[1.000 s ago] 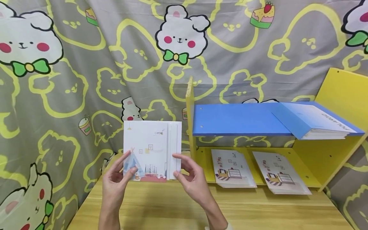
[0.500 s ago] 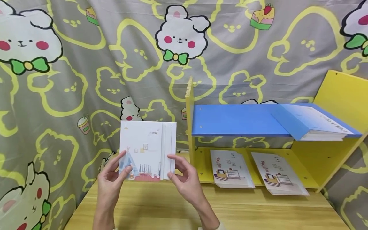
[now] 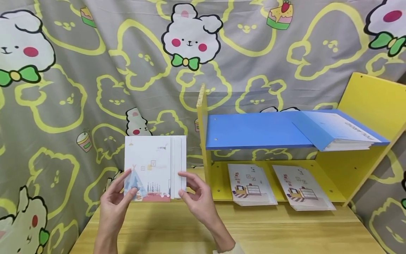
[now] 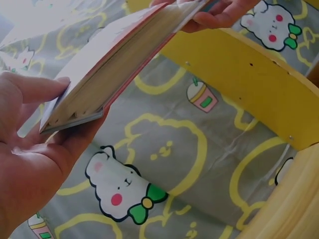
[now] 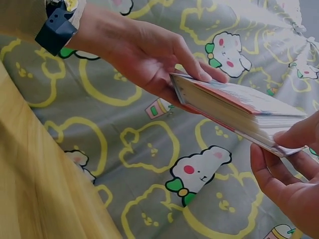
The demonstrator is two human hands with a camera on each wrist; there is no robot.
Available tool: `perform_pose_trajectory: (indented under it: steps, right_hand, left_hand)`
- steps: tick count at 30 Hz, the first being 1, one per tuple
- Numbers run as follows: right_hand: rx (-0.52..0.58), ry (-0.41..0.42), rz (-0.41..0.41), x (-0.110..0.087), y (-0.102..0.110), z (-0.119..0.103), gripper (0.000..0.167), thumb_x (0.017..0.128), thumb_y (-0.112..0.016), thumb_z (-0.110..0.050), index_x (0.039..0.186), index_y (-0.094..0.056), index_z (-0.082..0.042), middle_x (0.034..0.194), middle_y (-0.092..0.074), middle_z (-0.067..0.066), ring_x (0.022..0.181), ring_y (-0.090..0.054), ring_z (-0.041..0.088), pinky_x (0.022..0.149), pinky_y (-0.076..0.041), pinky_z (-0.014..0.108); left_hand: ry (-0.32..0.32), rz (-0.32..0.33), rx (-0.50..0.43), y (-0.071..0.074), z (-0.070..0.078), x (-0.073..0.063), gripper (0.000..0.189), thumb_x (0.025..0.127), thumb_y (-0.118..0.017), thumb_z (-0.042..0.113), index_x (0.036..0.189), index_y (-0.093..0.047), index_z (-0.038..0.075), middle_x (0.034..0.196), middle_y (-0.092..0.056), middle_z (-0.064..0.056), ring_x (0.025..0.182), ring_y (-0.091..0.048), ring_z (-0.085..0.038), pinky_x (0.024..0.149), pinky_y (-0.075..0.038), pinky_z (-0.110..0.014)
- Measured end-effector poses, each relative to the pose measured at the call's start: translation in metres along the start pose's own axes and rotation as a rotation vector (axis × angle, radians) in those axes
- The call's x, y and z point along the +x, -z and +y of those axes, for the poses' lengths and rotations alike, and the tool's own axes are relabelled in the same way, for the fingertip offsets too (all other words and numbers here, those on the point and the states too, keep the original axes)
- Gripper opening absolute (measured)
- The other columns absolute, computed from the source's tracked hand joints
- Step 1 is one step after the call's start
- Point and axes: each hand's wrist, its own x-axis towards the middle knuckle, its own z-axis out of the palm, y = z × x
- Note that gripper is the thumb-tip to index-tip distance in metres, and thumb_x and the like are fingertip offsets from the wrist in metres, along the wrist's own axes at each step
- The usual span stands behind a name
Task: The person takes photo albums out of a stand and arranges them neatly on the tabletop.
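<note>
A small thick book (image 3: 150, 155), white with a blue tent drawn on its cover, is held up above the table in the head view. My left hand (image 3: 112, 204) grips its lower left edge, thumb on the front. The lower right edge is pinched by my right hand (image 3: 196, 197) between thumb and fingers. Several layered edges show along the cover's right side. In the left wrist view the book's (image 4: 114, 59) thick page block and red-edged covers are visible. Both hands appear on the book (image 5: 234, 107) in the right wrist view; the fingers behind it are partly hidden.
To the right stands a yellow shelf unit (image 3: 368, 165) with a blue shelf (image 3: 247, 130). A blue-and-white POLAROID album (image 3: 339, 128) lies on that shelf. Below it lie two white illustrated books, one left (image 3: 250, 183) and one right (image 3: 301, 187). A patterned curtain (image 3: 104, 67) hangs behind the wooden table (image 3: 165, 229).
Both hands have carried the book slightly to the left, keeping the same hold. The head view has also turned a little, so the background sits further left. The shelf's contents are unchanged.
</note>
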Motion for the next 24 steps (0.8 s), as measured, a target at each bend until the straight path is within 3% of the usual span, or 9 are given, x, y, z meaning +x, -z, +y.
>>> perform_pose_trajectory:
  steps: [2,5,6,10,12,14,19,24]
  right_hand:
    - [-0.006,-0.003,0.0,0.002,-0.003,0.002,0.045,0.095,-0.065,0.01,0.138,-0.059,-0.003,0.139,-0.062,0.016,0.117,-0.063,0.036,0.09,-0.059,0.04]
    - [-0.006,-0.002,-0.005,0.005,-0.008,0.005,0.044,0.095,-0.065,0.01,0.137,-0.06,-0.002,0.138,-0.062,0.016,0.118,-0.063,0.036,0.091,-0.059,0.04]
    - [-0.009,-0.002,-0.004,0.007,-0.009,0.006,0.044,0.095,-0.065,0.009,0.137,-0.06,-0.002,0.138,-0.062,0.016,0.118,-0.063,0.036,0.091,-0.059,0.04]
    - [-0.016,-0.028,0.015,0.011,-0.015,0.009,0.044,0.095,-0.065,0.01,0.136,-0.061,-0.004,0.134,-0.065,0.016,0.116,-0.064,0.034,0.092,-0.059,0.038]
    - [-0.012,-0.045,0.029,0.012,-0.016,0.012,0.044,0.094,-0.065,0.011,0.136,-0.061,-0.004,0.13,-0.067,0.016,0.114,-0.065,0.033,0.092,-0.059,0.038]
    - [-0.004,-0.058,0.036,0.013,-0.018,0.014,0.044,0.094,-0.064,0.012,0.135,-0.062,-0.003,0.129,-0.067,0.016,0.113,-0.065,0.033,0.092,-0.059,0.037]
    - [-0.003,-0.075,0.055,0.014,-0.02,0.023,0.045,0.093,-0.062,0.014,0.135,-0.062,-0.003,0.13,-0.066,0.017,0.113,-0.065,0.031,0.093,-0.058,0.038]
    - [-0.006,-0.089,0.086,0.015,-0.021,0.033,0.047,0.092,-0.061,0.016,0.135,-0.061,-0.001,0.13,-0.065,0.021,0.112,-0.066,0.033,0.091,-0.059,0.038]
  left_hand:
    - [-0.006,0.007,0.008,0.004,0.0,-0.001,0.059,0.092,-0.055,-0.024,0.148,-0.045,-0.009,0.15,-0.055,-0.009,0.069,-0.052,-0.007,0.054,-0.041,-0.02]
    - [-0.015,0.022,0.001,0.009,0.001,0.0,0.058,0.092,-0.055,-0.024,0.148,-0.046,-0.009,0.148,-0.057,-0.007,0.051,-0.03,-0.012,0.045,-0.027,-0.027]
    - [-0.017,0.026,0.001,0.011,0.001,0.0,0.058,0.092,-0.055,-0.024,0.148,-0.046,-0.009,0.148,-0.057,-0.007,0.048,-0.022,-0.014,0.044,-0.022,-0.031]
    - [0.001,0.049,0.013,0.015,0.002,0.003,0.057,0.093,-0.056,-0.022,0.147,-0.047,-0.008,0.148,-0.058,-0.005,0.045,-0.016,-0.016,0.042,-0.018,-0.03]
    - [0.014,0.052,0.012,0.017,0.002,0.003,0.056,0.093,-0.056,-0.022,0.147,-0.047,-0.008,0.148,-0.058,-0.005,0.046,-0.019,-0.013,0.043,-0.02,-0.028]
    - [0.026,0.054,-0.007,0.018,0.0,0.004,0.056,0.094,-0.056,-0.022,0.147,-0.047,-0.008,0.148,-0.058,-0.005,0.05,-0.03,-0.008,0.046,-0.029,-0.022]
    - [0.02,0.029,-0.096,0.019,-0.007,0.006,0.056,0.094,-0.054,-0.022,0.148,-0.046,-0.009,0.149,-0.057,-0.007,0.082,-0.058,-0.003,0.066,-0.049,-0.014]
    - [0.015,0.039,-0.136,0.018,-0.015,0.008,0.055,0.093,-0.055,-0.023,0.147,-0.046,-0.011,0.147,-0.058,-0.009,0.098,-0.064,-0.006,0.075,-0.053,-0.015]
